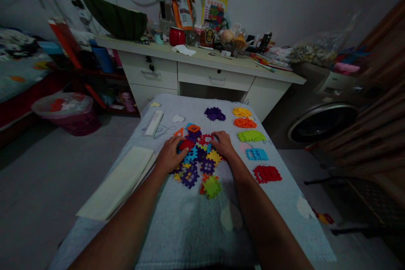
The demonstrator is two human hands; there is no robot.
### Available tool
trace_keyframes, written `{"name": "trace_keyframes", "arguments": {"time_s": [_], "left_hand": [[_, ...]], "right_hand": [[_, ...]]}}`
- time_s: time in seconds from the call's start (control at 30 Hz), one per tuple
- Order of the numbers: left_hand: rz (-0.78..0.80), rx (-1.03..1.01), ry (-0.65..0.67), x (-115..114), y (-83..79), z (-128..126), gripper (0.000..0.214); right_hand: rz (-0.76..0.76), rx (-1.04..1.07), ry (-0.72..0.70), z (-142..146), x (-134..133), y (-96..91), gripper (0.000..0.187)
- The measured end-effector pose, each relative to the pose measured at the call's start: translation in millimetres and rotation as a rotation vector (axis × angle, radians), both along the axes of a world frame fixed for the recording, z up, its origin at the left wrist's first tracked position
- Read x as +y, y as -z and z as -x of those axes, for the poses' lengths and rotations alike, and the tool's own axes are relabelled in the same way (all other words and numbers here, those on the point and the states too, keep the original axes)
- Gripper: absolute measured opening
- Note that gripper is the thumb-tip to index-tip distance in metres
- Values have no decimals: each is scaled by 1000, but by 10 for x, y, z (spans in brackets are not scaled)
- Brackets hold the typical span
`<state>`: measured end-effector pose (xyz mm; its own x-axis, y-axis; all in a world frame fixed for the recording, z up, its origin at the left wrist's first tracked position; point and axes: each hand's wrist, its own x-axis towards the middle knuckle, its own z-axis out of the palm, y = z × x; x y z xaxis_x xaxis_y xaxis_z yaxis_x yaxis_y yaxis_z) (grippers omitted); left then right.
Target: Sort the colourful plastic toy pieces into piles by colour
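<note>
A mixed heap of toothed plastic building pieces in purple, blue, yellow, orange and red lies mid-table; one purple window piece (pixel 190 176) is at its near edge. My left hand (pixel 171 155) is at the heap's left side, fingers closed on a solid red building piece (pixel 187 144). On the other side, my right hand (pixel 223 144) pinches an openwork red building piece (pixel 205 139). A lime green piece (pixel 211 187) lies nearest me. Sorted by colour along the right are yellow (pixel 241 112), orange (pixel 245 122), green (pixel 252 136), blue (pixel 257 154) and red pieces (pixel 267 174).
Purple pieces (pixel 215 114) form a pile at the table's far side. To the left are a folded cream cloth or sheet (pixel 118 181) and a narrow white box (pixel 154 123). Behind the cloth-covered table (pixel 177 228) stands a cluttered white desk (pixel 152 69); a washing machine (pixel 316 109) is at right.
</note>
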<state>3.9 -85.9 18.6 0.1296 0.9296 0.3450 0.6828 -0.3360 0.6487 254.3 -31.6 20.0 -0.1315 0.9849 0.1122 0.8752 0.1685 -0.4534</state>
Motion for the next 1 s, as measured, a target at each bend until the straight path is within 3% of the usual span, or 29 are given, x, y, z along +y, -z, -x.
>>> {"name": "trace_keyframes", "arguments": {"time_s": [0.13,0.27,0.47,0.73,0.87,1.0], "left_hand": [[4,0,3,0,3,3,35],[10,3,5,7,13,6,37],[3,2,9,17,29,10,39],[-5,-16,5,26,59,25,40],[-9,-20,-3,28,70,32,39],[-14,-19,-8,35,89,33,38]], "right_hand": [[-52,162,29,-24,0,28,29],[-34,543,82,-58,16,67,17],[-23,924,163,-106,50,115,26],[30,1041,178,-105,45,47,29],[72,1053,210,-239,-74,-198,27],[70,927,152,-583,-297,-479,26]]}}
